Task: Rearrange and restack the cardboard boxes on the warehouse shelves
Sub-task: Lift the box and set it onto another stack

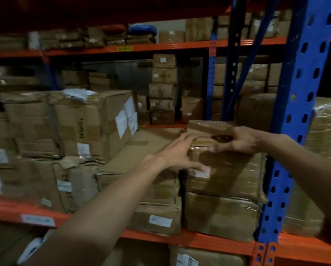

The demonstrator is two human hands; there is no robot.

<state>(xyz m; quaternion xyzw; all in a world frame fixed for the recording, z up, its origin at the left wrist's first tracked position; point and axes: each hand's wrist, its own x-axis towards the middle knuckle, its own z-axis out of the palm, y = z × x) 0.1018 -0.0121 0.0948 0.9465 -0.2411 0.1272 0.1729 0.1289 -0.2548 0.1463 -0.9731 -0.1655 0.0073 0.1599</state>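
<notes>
A small flat taped cardboard box [205,129] lies on top of a plastic-wrapped carton [224,173] at the right end of the shelf, stacked over another carton [220,214]. My left hand [176,154] reaches in with fingers spread, fingertips at the small box's left edge and thumb on the carton's front. My right hand [237,140] rests on the small box's near right corner, fingers blurred and curled over it; a firm grip cannot be told.
Large worn cartons [91,123] fill the shelf to the left. A blue upright post [295,120] stands just right of the stack. Orange beam [180,239] runs along the shelf front. A tall stack of small boxes [163,89] stands behind. A wrapped pallet load [326,131] sits far right.
</notes>
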